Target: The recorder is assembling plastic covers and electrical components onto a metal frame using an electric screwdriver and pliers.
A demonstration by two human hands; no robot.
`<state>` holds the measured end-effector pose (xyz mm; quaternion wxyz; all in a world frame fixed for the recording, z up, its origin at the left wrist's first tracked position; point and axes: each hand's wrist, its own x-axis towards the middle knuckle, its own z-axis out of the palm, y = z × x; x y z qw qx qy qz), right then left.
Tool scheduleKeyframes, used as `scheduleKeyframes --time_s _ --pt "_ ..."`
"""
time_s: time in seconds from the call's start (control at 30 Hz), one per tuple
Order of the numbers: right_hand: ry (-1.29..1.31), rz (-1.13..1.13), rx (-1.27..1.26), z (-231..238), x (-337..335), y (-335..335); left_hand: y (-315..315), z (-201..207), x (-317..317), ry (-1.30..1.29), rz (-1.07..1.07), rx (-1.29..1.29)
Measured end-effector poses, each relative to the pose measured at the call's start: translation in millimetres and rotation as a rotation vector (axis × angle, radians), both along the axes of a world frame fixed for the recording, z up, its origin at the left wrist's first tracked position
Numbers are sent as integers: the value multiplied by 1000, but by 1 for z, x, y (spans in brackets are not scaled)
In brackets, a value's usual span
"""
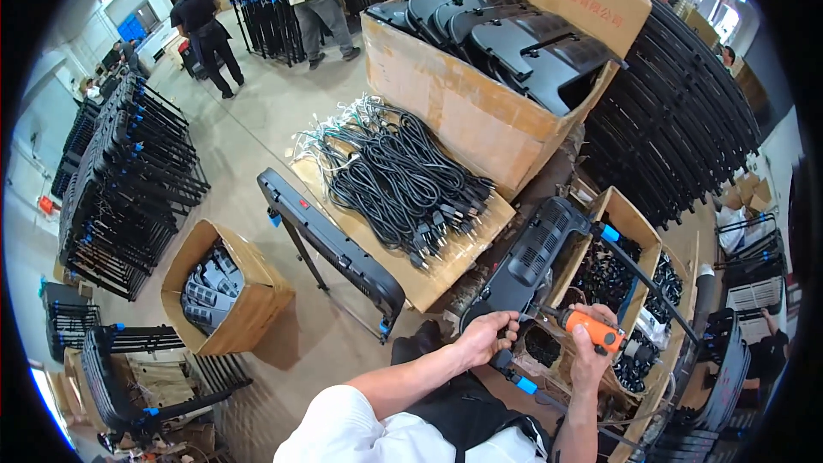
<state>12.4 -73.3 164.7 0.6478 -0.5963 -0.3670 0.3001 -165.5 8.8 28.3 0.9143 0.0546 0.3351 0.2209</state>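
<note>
My right hand (591, 356) is wrapped round an orange power screwdriver (597, 331), whose tip points left toward my other hand. My left hand (489, 339) is closed in a pinch close to that tip; whatever its fingers hold is too small to make out. Just beyond both hands lies a long black plastic housing (531, 253) with vent slots, and my left fingers are by its near end. A black leg with a blue clip (609, 233) runs from its far end toward the right.
To the right, a wooden parts bin (656, 250) holds many small black pieces. Black power cords (399, 167) are heaped on a cardboard-topped surface ahead. Behind them stands a big carton (463, 90) of black covers. Another carton (257, 291) sits at left, near a framed black unit (330, 240).
</note>
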Motion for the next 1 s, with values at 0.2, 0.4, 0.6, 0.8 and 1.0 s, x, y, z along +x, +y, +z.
scheduleKeyframes --time_s 0.2,0.4,0.6,0.8,1.0 --pt "9 -23 6 -6 5 -63 -55 -8 10 35 -90 86" --pt "69 -3 31 -19 1 -102 -87 -9 2 68 -12 110" --pt "170 -10 3 -1 -19 -125 -89 8 -4 92 -89 108" --pt "33 -34 35 -18 -43 -129 -74 15 -11 34 -239 46" --pt "-59 -51 9 -25 -80 -113 -58 -5 -27 -61 -174 -54"
